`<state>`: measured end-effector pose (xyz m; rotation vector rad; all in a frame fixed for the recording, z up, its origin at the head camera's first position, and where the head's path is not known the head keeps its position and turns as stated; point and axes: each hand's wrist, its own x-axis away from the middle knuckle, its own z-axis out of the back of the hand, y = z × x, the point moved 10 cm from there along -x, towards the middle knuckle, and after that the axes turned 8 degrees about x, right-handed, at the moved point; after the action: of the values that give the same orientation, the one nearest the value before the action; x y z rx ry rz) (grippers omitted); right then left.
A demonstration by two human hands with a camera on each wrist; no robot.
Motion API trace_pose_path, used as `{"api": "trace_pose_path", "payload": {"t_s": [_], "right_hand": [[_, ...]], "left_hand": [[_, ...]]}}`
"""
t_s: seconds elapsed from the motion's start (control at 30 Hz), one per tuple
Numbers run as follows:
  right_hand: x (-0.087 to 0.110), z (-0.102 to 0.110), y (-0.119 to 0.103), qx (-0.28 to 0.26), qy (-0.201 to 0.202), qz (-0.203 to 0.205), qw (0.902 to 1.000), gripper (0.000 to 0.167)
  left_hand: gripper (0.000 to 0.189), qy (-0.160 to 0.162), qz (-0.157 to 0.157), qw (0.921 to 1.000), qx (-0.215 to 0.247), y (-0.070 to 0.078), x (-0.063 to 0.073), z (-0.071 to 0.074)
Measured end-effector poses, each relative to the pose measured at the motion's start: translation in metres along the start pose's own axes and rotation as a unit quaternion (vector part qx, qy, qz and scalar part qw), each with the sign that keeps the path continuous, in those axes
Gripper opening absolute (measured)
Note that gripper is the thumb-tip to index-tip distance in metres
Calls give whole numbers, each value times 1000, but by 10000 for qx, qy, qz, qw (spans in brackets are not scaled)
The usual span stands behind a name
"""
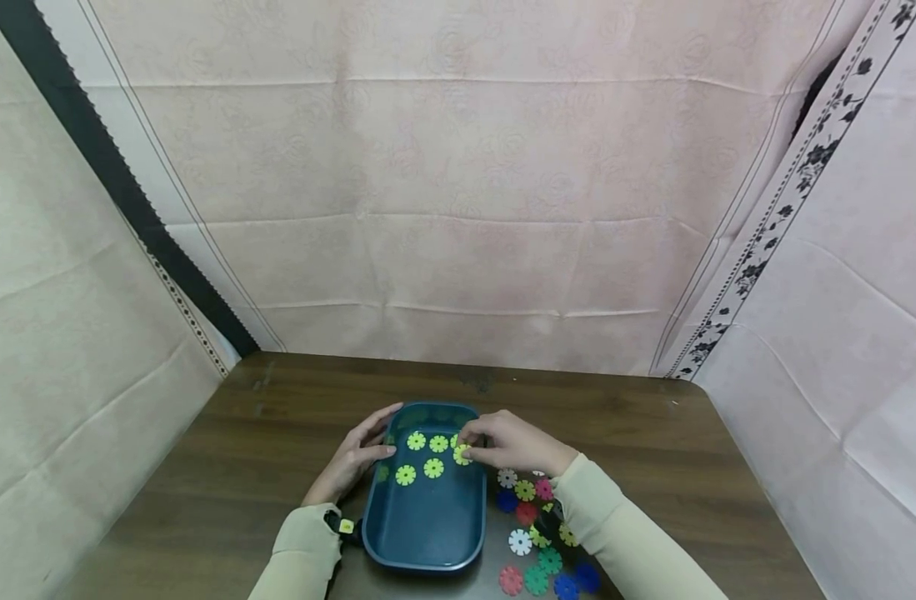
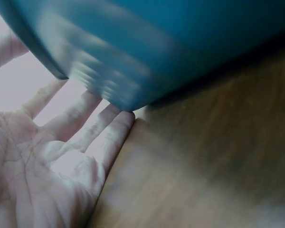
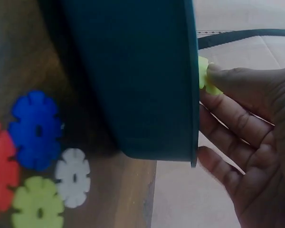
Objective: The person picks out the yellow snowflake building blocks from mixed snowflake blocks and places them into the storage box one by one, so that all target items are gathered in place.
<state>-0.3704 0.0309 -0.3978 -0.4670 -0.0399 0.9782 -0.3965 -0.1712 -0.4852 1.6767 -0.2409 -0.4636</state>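
A dark blue rectangular tray [image 1: 425,521] stands on the table, with several yellow-green notched snowflake discs [image 1: 433,468] lying in rows in its far half. At the tray's left side my left hand [image 1: 351,462] holds it, the thumb over the rim and the fingers spread along the outer wall [image 2: 128,52]. Above the far right part of the tray, my right hand [image 1: 512,442] pinches a yellow-green snowflake disc [image 3: 209,78] between thumb and forefinger. The other right fingers reach behind the rim in the right wrist view.
Right of the tray lie loose snowflake discs: white [image 1: 520,542], blue [image 1: 566,587], green [image 1: 550,559], red [image 1: 527,512] and pink [image 1: 543,489]. My right forearm [image 1: 623,521] passes over some. Pale patterned cloth [image 1: 458,208] hangs behind the wooden table [image 1: 292,433] and at both sides.
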Motion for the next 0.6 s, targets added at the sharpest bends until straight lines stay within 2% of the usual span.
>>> {"api": "trace_pose_path", "payload": {"t_s": [0.13, 0.3, 0.43, 0.6], "right_hand": [[-13, -7, 1, 416, -281, 63, 9987, 23], [-26, -26, 3, 992, -667, 196, 9926, 17], [-30, -36, -2, 1668, -757, 412, 9822, 13], [-33, -38, -3, 1881, -801, 331, 9783, 13]], "left_hand": [[66, -34, -13, 10000, -9, 1, 0, -1], [67, -65, -33, 10000, -21, 1, 1, -1], [66, -54, 12, 10000, -9, 1, 1, -3], [65, 43, 100, 9999, -15, 1, 1, -2]]}}
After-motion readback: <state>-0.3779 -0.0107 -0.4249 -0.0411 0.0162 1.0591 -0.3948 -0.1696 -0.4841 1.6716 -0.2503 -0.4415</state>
